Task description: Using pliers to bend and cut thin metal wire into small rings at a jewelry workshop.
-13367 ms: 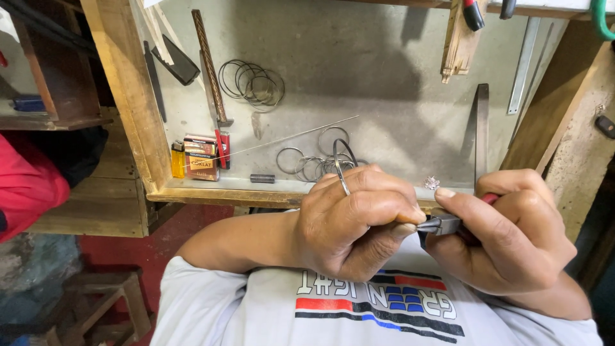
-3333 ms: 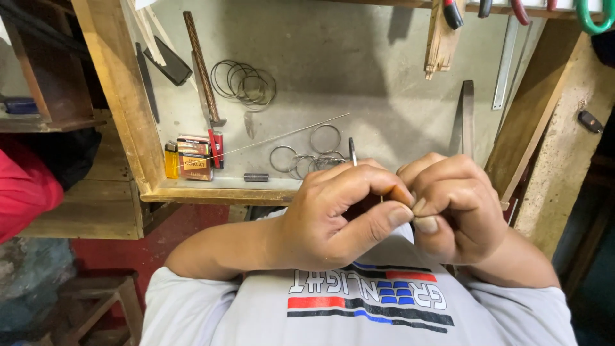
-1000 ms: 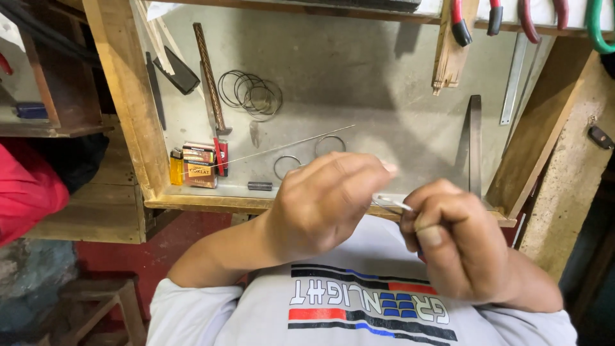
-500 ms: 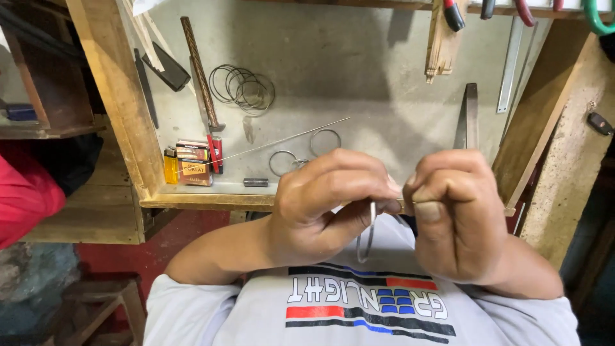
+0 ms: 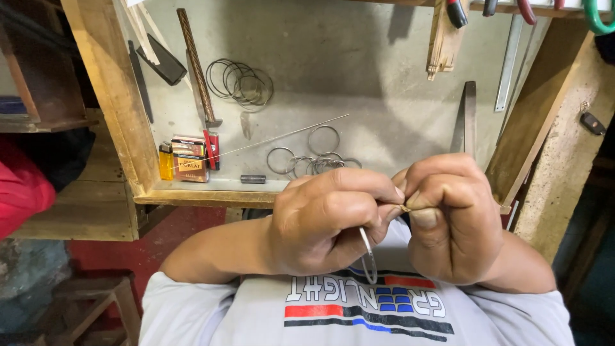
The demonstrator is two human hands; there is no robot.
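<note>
Both hands meet close to the chest, below the front edge of the workbench (image 5: 211,195). The left hand (image 5: 327,221) is curled shut around a thin wire ring (image 5: 369,259), which hangs down from its fingers over the shirt. The right hand (image 5: 451,218) is also closed, thumb and forefinger pinching a tiny gold-coloured bit (image 5: 405,207) right where the 2 hands touch; what that bit is cannot be told. As a judgement, the ring looks mid-way: its loop is already bent round, but the join at the fingertips is not finished. On the bench lie more rings (image 5: 314,157), another bunch of rings (image 5: 240,83), a straight wire (image 5: 282,136) and a file (image 5: 198,67)
</note>
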